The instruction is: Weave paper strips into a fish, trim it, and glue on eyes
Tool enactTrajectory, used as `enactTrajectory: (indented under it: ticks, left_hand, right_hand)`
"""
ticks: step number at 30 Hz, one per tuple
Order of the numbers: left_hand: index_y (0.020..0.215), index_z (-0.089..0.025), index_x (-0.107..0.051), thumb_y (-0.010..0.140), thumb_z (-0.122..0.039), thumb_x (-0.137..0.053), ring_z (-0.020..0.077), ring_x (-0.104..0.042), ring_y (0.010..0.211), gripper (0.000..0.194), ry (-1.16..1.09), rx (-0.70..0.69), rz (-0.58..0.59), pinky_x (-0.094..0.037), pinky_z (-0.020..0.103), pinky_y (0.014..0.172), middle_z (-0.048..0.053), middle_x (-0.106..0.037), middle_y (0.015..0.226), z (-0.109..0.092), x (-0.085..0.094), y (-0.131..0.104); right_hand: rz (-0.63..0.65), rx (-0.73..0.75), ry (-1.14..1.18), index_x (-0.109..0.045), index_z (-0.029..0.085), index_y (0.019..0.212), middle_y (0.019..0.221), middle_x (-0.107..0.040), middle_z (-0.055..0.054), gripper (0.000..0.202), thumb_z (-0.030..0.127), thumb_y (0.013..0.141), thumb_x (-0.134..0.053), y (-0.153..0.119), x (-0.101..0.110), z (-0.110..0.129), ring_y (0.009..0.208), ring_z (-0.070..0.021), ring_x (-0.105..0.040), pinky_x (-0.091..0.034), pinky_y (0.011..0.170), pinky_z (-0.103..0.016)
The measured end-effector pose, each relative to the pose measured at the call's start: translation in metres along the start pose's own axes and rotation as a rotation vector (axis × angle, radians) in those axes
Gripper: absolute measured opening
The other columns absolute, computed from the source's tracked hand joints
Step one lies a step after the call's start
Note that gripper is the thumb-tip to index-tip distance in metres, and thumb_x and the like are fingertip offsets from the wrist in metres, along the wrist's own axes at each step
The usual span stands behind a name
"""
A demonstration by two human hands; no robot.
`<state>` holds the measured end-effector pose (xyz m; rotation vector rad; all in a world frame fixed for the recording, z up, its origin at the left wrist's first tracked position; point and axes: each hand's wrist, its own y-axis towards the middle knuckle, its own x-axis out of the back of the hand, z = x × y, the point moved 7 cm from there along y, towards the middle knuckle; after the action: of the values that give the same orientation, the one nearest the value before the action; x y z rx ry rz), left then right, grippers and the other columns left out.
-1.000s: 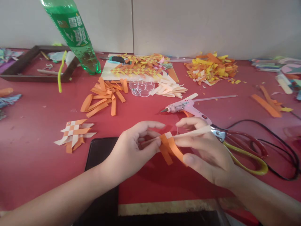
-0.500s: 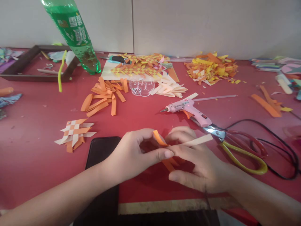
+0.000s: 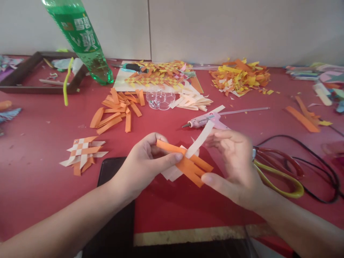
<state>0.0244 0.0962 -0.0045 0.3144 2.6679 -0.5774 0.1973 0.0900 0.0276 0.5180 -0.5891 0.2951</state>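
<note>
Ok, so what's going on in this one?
A person's left hand pinches crossed orange and cream strips above the red table. The right hand is spread open, its thumb at the orange ends. A woven piece lies to the left; a pink glue gun lies beyond the hands.

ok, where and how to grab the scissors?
Probably by the yellow loop, from the near right: the scissors lie with it turned that way, while the right hand screens the blade end. Its open ring seems easy to grasp.
</note>
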Motion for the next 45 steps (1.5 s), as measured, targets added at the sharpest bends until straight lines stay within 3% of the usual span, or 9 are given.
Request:
enactTrajectory:
  ticks: [2, 5, 10, 14, 21, 24, 29, 38, 45]
  left_hand:
    - [0.094, -0.021, -0.051, 0.079, -0.02, -0.076, 0.0123, -0.067, 0.057, 0.029, -0.016, -0.004, 0.02, -0.055, 0.023, 0.055, -0.002, -0.072, 0.073, -0.001, -0.001, 0.0]
    - [0.105, -0.023, -0.053, 0.08, -0.021, -0.076, 0.0126, -0.068, 0.063, 0.034, 0.004, -0.008, 0.027, -0.056, 0.023, 0.059, -0.002, -0.072, 0.077, -0.002, -0.001, -0.001]
    - [0.105, -0.023, -0.055, 0.078, -0.024, -0.078, 0.0121, -0.068, 0.079, 0.036, 0.152, -0.018, -0.012, -0.054, 0.023, 0.073, -0.001, -0.071, 0.087, 0.0, 0.004, -0.001]
    - [0.11, -0.023, -0.052, 0.075, -0.029, -0.079, 0.0185, -0.068, 0.086, 0.044, 0.241, 0.051, -0.002, -0.055, 0.035, 0.079, 0.002, -0.069, 0.095, 0.007, 0.004, -0.002]
    - [0.12, -0.023, -0.048, 0.056, -0.001, -0.058, 0.0277, -0.061, 0.114, 0.068, -0.018, 0.111, 0.106, -0.043, 0.048, 0.101, 0.007, -0.067, 0.118, 0.009, -0.006, -0.003]
    - [0.122, -0.023, -0.047, 0.052, -0.008, -0.057, 0.0314, -0.061, 0.115, 0.073, -0.158, 0.168, 0.137, -0.042, 0.049, 0.1, 0.008, -0.069, 0.116, 0.008, -0.008, -0.004]
    - [0.124, -0.022, -0.049, 0.078, -0.044, -0.067, 0.0313, -0.063, 0.112, 0.055, -0.089, 0.15, 0.134, -0.044, 0.048, 0.098, 0.01, -0.072, 0.11, 0.008, -0.008, -0.005]
    - [0.103, -0.019, -0.062, 0.08, -0.041, -0.073, 0.0221, -0.07, 0.094, 0.033, 0.462, 0.101, 0.025, -0.052, 0.034, 0.085, 0.004, -0.076, 0.099, 0.008, -0.001, -0.003]
    - [0.105, -0.018, -0.066, 0.084, -0.047, -0.068, 0.0205, -0.069, 0.099, 0.036, 0.311, 0.149, 0.159, -0.055, 0.03, 0.086, 0.006, -0.073, 0.106, 0.009, -0.013, -0.006]
  right_hand:
    - [0.104, -0.111, 0.145, -0.025, 0.027, 0.137, 0.125, -0.053, -0.014, 0.08, 0.056, 0.078, -0.07, -0.002, -0.008, -0.006, 0.113, -0.0304, -0.059, -0.056, 0.092, -0.048]
    - [0.216, -0.224, 0.305, -0.023, 0.029, 0.135, 0.109, -0.064, -0.009, 0.085, 0.045, 0.073, -0.079, -0.004, -0.018, -0.007, 0.096, -0.0263, -0.069, -0.063, 0.076, -0.037]
    - [0.118, -0.275, 0.451, -0.032, 0.032, 0.122, 0.105, -0.071, -0.003, 0.044, 0.02, 0.09, -0.06, 0.002, -0.013, -0.004, 0.088, -0.0162, -0.073, -0.062, 0.075, -0.025]
    - [0.056, -0.287, 0.448, -0.036, 0.03, 0.121, 0.105, -0.072, -0.004, 0.041, 0.017, 0.089, -0.059, 0.005, -0.008, -0.005, 0.088, -0.0159, -0.073, -0.061, 0.072, -0.024]
    - [-0.01, -0.434, 0.46, -0.043, 0.033, 0.119, 0.1, -0.07, 0.001, 0.045, 0.019, 0.084, -0.068, 0.001, -0.007, -0.011, 0.082, -0.0135, -0.072, -0.061, 0.072, -0.023]
    - [-0.03, -0.415, 0.467, -0.045, 0.033, 0.118, 0.099, -0.07, 0.0, 0.044, 0.017, 0.083, -0.068, 0.003, -0.005, -0.01, 0.082, -0.0149, -0.072, -0.062, 0.071, -0.025]
    - [-0.019, -0.361, 0.466, -0.045, 0.031, 0.119, 0.099, -0.071, -0.002, 0.045, 0.015, 0.083, -0.067, 0.003, -0.006, -0.009, 0.084, -0.0157, -0.073, -0.062, 0.071, -0.025]
    - [-0.129, -0.263, 0.31, -0.055, 0.028, 0.111, 0.093, -0.074, -0.001, 0.033, 0.015, 0.083, -0.067, 0.007, 0.007, -0.005, 0.081, -0.0151, -0.073, -0.061, 0.065, -0.021]
    - [-0.095, -0.291, 0.384, -0.05, 0.029, 0.107, 0.089, -0.071, 0.0, 0.031, 0.016, 0.083, -0.066, 0.005, 0.002, -0.004, 0.075, -0.0154, -0.072, -0.06, 0.063, -0.024]
